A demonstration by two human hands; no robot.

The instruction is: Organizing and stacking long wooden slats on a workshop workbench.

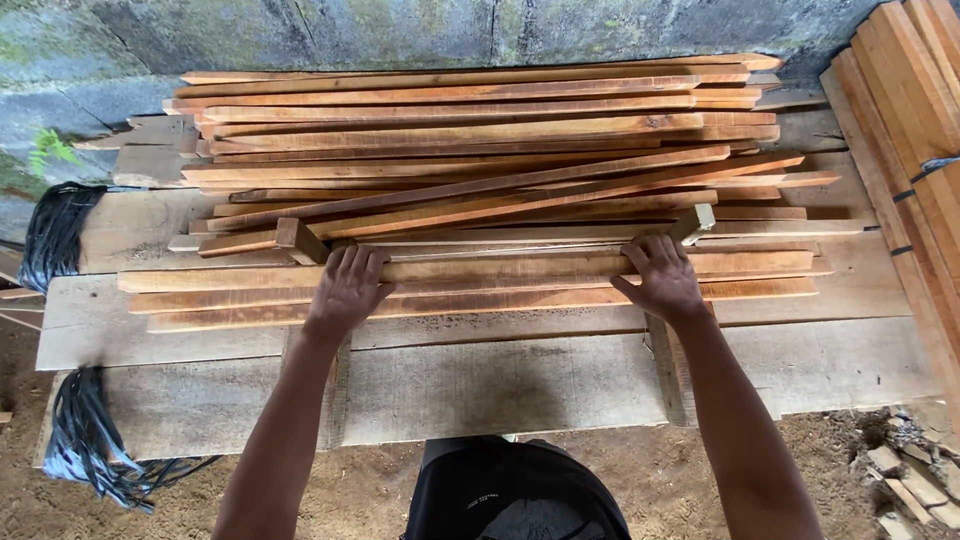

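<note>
A heap of long reddish-brown wooden slats (pixel 470 140) lies across a grey plank platform (pixel 500 385). My left hand (pixel 348 288) rests palm down on the nearest slats (pixel 500 268), fingers curled over their far edge. My right hand (pixel 660 278) does the same further right, fingers hooked over those same front slats. Two short wooden blocks stand up from the platform, one (pixel 300 240) just left of my left hand, the other (pixel 694 222) just above my right hand. The front slats lie between these blocks.
A bundle of slats tied with dark straps (pixel 915 150) leans at the right. Black strap coils lie at the left (pixel 55 235) and lower left (pixel 95 440). A mossy stone wall (pixel 300 35) stands behind. Sandy ground and rubble (pixel 915 480) sit lower right.
</note>
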